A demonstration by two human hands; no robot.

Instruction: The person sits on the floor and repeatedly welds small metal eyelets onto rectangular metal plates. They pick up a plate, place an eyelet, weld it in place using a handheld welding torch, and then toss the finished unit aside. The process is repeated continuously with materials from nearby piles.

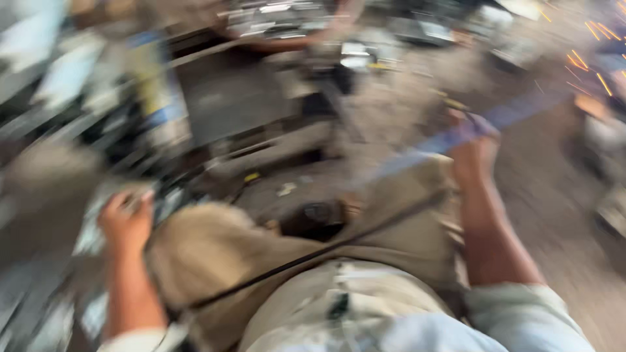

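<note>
Heavily blurred view down over a workshop floor [521, 176], grey and gritty, filling the right half. Clutter of metal parts and a dark flat-sided machine body [228, 98] across the upper left, shapes smeared beyond telling. Bent knees in tan trousers [215, 254] at centre, a thin dark cord [365, 231] slanting across them from lower left to upper right. Orange sparks [587, 45] scattered at the top right corner.

Long blue strip [450, 137], perhaps a bar or hose, kind not to be told through the blur: long axis running diagonally, low end near the knees at centre, high end pointing up and right toward the sparks. Right hand [474, 153] raised over the floor, fingers curled shut around that strip near its middle. Left hand [127, 218] lower at the left edge of the knee, fingers bent over a pale greyish object [140, 199], too smeared to name; closed grip or mere touch impossible to tell.
</note>
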